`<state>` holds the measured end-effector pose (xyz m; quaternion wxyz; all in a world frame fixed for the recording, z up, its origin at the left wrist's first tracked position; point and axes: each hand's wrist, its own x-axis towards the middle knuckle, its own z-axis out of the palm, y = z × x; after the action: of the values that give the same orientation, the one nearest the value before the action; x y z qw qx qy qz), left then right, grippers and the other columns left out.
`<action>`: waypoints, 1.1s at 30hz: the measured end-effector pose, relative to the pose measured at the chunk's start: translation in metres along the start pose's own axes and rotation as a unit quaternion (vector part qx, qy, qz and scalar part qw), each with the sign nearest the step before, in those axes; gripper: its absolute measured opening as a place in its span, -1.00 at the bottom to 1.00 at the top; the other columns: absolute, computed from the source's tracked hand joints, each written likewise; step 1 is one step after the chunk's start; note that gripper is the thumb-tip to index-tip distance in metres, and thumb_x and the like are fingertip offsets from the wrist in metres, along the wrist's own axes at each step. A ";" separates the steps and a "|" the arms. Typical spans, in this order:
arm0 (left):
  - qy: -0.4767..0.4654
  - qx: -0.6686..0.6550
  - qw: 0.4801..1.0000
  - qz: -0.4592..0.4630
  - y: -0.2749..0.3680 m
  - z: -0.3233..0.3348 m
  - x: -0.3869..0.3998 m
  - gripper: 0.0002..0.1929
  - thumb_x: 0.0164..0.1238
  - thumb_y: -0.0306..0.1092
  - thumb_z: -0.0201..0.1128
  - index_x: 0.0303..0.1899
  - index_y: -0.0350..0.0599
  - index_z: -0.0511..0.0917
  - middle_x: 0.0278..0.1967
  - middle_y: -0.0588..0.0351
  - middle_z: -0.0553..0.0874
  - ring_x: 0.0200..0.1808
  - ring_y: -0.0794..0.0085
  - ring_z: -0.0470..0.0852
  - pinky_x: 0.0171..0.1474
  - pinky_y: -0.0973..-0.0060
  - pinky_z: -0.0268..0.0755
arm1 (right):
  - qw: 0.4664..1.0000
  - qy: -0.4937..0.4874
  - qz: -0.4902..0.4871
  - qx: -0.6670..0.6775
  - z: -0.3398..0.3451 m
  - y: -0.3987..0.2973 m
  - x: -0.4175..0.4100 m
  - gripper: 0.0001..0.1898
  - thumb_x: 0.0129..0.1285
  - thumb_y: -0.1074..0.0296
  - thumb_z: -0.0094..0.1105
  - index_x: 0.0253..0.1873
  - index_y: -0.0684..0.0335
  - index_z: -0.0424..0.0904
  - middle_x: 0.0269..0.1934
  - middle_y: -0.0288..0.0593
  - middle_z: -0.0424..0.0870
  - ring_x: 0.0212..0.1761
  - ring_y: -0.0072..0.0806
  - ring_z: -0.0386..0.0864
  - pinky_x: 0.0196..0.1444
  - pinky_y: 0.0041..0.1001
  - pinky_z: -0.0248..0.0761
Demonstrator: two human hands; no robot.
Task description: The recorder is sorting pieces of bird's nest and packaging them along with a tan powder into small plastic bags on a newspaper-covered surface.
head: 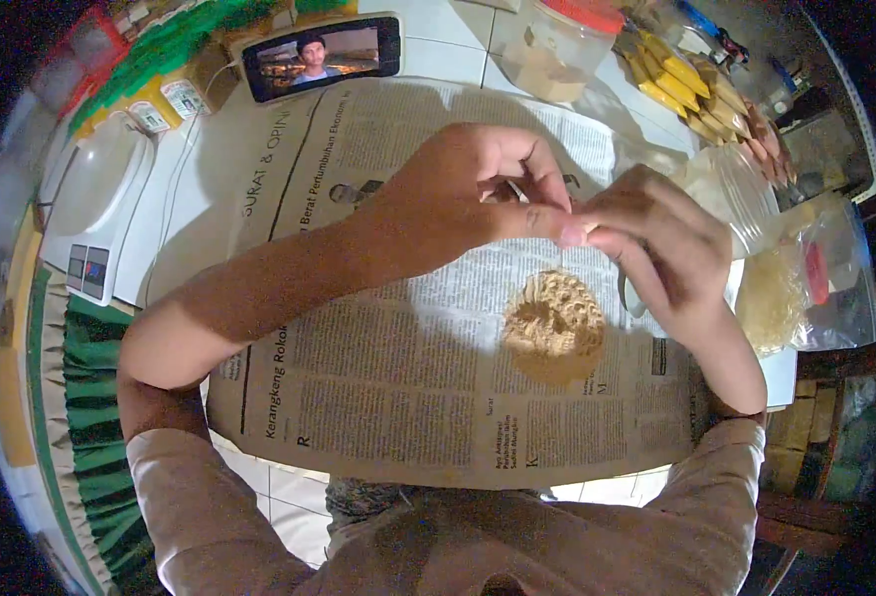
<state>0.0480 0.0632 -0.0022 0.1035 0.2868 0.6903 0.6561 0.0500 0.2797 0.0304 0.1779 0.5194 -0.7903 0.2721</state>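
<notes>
My left hand and my right hand meet above the newspaper, thumbs and index fingertips pinched close together. Something small and pale shows between the fingertips; what it is I cannot tell. Below the hands a round heap of light brown powder lies on the newspaper, its surface dented and uneven. Partly behind my right wrist is the curved edge of a greyish object, mostly hidden.
A phone leans at the back, its cable running left. Nearby stand a kitchen scale, a white round container, a red-lidded plastic jar, filled yellow and brown sachets, an open clear jar and a clear plastic bag.
</notes>
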 end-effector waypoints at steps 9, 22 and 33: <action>0.061 0.172 0.980 0.085 0.012 -0.047 0.021 -0.62 0.39 -0.03 0.15 -0.24 -0.24 0.62 -0.35 0.12 0.71 -0.24 0.52 0.64 -0.07 0.53 0.43 | 0.908 0.119 0.072 -0.395 -0.109 0.013 -0.011 -0.74 0.06 0.72 0.22 -0.11 0.37 0.60 -0.11 -0.12 0.64 -0.03 -0.36 0.59 0.11 -0.48 0.39; -0.145 0.489 0.858 -0.054 -0.008 -0.099 -0.002 -0.68 -0.10 -0.26 0.47 -0.37 -0.18 0.52 -0.49 0.09 0.61 -0.39 0.33 0.64 -0.30 0.39 0.47 | 0.906 -0.051 0.316 -0.277 -0.162 0.070 -0.034 -0.90 0.15 0.53 0.22 -0.23 0.37 0.55 -0.31 -0.16 0.60 -0.30 -0.44 0.51 -0.20 -0.47 0.36; -0.151 0.528 0.831 -0.087 -0.011 -0.091 -0.003 -0.75 -0.07 -0.29 0.39 -0.41 -0.19 0.52 -0.50 0.03 0.62 -0.39 0.23 0.66 -0.34 0.29 0.46 | 0.894 -0.150 0.315 -0.281 -0.138 0.065 -0.022 -0.86 -0.09 0.63 0.30 -0.41 0.31 0.52 -0.46 -0.26 0.54 -0.47 -0.59 0.44 -0.43 -0.54 0.29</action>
<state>0.0008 -0.0150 -0.0030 0.0960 0.3319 0.9295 0.1291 -0.0009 0.4007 0.1110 0.1011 0.2067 -0.9732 -0.0004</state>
